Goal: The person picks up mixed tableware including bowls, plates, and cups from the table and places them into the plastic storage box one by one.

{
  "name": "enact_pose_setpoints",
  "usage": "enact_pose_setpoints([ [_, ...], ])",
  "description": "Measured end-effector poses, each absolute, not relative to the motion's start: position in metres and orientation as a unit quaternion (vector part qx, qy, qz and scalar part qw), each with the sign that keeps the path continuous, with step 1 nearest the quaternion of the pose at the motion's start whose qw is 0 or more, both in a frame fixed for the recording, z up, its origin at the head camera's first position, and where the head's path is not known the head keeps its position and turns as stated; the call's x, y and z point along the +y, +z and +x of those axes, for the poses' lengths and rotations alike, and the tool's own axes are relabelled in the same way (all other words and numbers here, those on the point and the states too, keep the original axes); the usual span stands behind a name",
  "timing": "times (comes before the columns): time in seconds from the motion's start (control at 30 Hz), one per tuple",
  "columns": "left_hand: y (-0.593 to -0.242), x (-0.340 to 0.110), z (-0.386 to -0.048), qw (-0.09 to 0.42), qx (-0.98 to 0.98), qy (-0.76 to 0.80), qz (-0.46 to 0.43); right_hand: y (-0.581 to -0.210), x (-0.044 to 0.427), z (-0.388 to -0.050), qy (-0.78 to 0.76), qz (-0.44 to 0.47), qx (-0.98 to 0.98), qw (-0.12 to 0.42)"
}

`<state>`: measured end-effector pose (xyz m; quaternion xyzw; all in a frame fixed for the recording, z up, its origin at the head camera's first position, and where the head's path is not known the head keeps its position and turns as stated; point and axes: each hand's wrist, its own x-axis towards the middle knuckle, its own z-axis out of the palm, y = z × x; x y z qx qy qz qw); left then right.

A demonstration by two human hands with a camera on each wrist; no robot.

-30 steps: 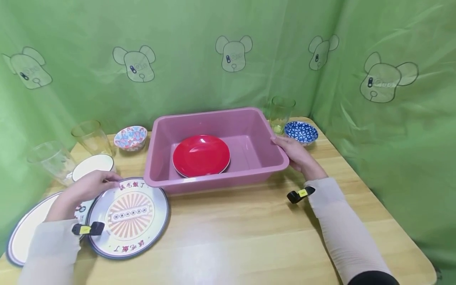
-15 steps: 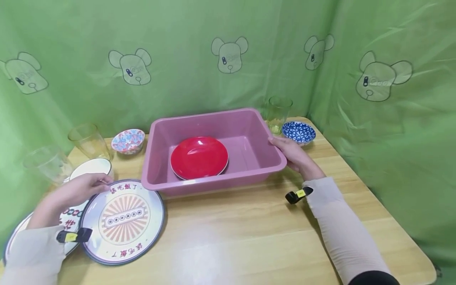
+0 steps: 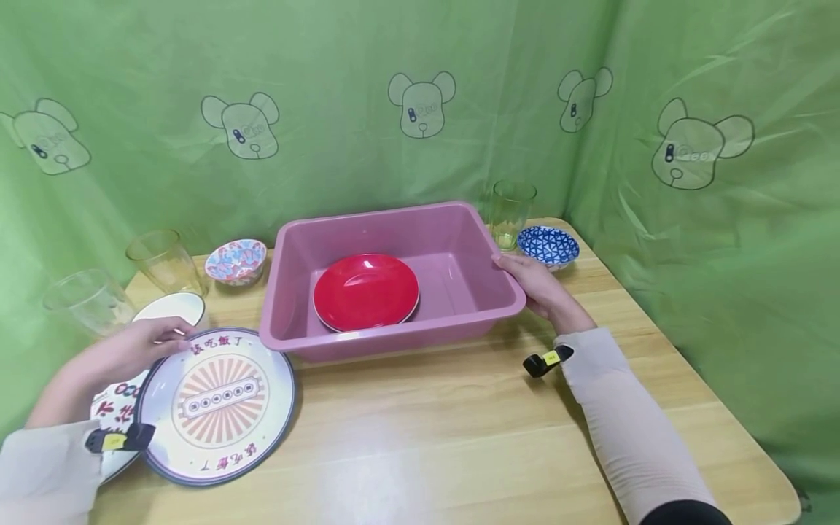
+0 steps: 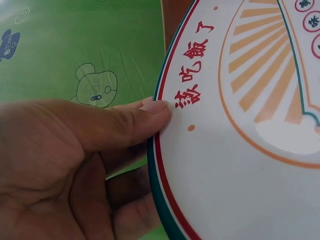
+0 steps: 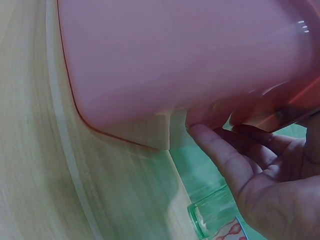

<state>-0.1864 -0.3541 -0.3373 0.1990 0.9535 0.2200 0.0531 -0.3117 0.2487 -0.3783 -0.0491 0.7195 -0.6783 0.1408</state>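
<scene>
A green curtain printed with mouse heads backs the scene, and a light wood table spreads in front. On the table is a pink rectangular basin, placed much as a second ago. The blue-rimmed plate with red Chinese lettering lies at the basin's left front corner, a little further left than a second ago, its far-right edge passing under the overhanging rim. It overlaps a second lettered plate, more of which the left forearm now hides. A glossy red plate lies in the basin's left part, as before.

The left hand, which has shifted left with the lettered plate, pinches its rim, thumb on the upper face. The right hand holds the basin's right rim as it did.

The clear glass, amber glass and a white dark-rimmed vessel stand behind the left hand. A green-tinted glass stands behind the right hand. Smallest are the pink-and-blue patterned bowl, left of the basin, and the blue-and-white bowl, right of it.
</scene>
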Motion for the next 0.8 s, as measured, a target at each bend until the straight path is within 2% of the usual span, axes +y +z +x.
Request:
enact_pose_setpoints([
  [0.53,-0.322,-0.366,-0.179,0.046,0.956,0.213,0.197,-0.379,0.25,-0.312,-0.682,-0.051,0.715,0.146],
  [0.8,-0.319,-0.372,-0.169,0.017,0.941,0.257,0.219,-0.379,0.251,-0.313,-0.677,-0.057,0.717,0.153],
])
